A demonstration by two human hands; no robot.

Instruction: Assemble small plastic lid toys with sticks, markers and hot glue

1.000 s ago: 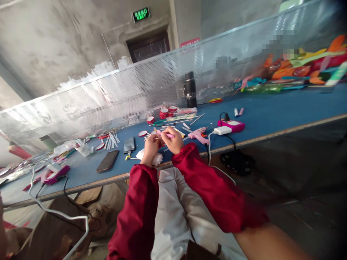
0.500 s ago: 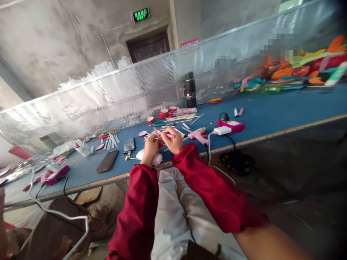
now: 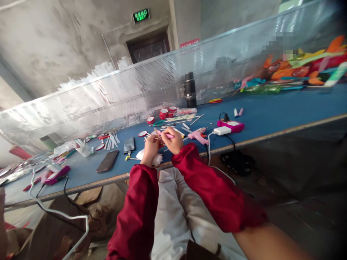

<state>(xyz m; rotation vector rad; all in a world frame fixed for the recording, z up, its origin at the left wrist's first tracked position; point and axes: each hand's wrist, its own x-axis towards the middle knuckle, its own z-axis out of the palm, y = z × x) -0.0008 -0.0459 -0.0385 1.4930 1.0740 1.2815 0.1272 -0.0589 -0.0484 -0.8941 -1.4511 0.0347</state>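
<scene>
Both my hands work close together over the near edge of the blue table (image 3: 271,115). My right hand (image 3: 173,141) is closed on a thin pink stick (image 3: 168,135) that points left. My left hand (image 3: 150,146) is closed in a pinch right beside it, on a small piece I cannot make out. White cloth or paper (image 3: 156,159) lies under my left wrist. A pink glue gun (image 3: 198,134) rests just right of my right hand.
A dark phone (image 3: 107,160) lies to the left. A black flask (image 3: 190,89) stands by the perforated metal screen (image 3: 108,94). A white charger (image 3: 222,130) and pink box (image 3: 232,125) sit right. Red tape rolls, white sticks and bright foam shapes litter the table.
</scene>
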